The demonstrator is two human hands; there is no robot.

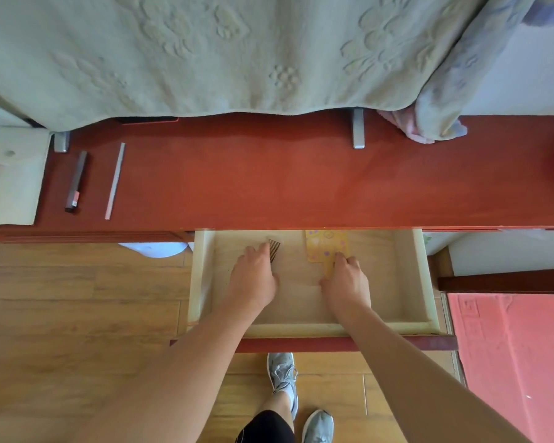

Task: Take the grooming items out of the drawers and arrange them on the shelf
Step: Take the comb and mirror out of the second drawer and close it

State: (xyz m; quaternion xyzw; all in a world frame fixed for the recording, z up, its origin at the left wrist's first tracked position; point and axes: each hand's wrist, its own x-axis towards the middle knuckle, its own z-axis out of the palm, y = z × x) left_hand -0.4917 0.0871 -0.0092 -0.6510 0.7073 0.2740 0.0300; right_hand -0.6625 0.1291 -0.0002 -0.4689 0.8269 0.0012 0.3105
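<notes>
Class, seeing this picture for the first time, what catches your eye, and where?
Two arms reach into the open pale drawer at centre: the left hand touches a brown comb, the right hand a yellow patterned item. Beyond, a pale pouch lies at the left end of the red-brown shelf.

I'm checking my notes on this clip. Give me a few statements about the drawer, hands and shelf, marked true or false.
1. The drawer is pulled open. True.
2. The left hand holds a brown comb. True.
3. The right hand grips a red item. False: it is a yellow patterned item.
4. Nothing lies on the shelf. False: a pale pouch, a dark stick and a grey strip lie at its left end.
</notes>
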